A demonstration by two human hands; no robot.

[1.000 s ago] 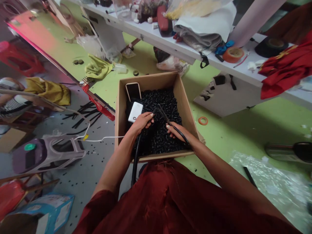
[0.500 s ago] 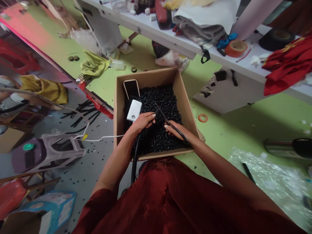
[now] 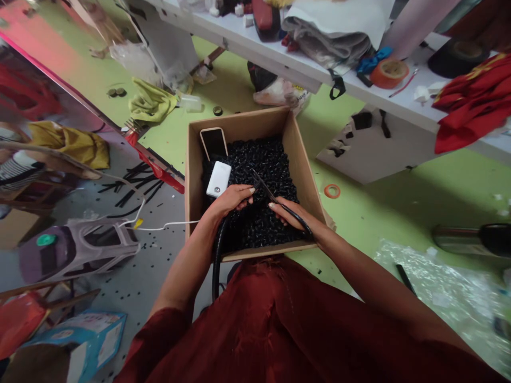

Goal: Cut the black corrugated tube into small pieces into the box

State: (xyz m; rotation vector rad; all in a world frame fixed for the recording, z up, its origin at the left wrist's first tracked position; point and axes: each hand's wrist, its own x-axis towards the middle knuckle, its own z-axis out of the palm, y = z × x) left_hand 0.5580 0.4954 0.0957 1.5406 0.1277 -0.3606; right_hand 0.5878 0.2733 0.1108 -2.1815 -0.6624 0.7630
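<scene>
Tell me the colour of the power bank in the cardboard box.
The power bank is white with a small dark dot; head view.

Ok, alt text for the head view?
Two bare hands work over a cardboard box heaped with small black plastic pieces: the left hand grips a black corrugated hose, the right hand black-handled scissors. A white power bank and phone sit inside.

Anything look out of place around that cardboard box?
Yes: a white power bank and a phone sit inside the cardboard box on the black pieces, and loose black bits are scattered across the grey floor.
</scene>
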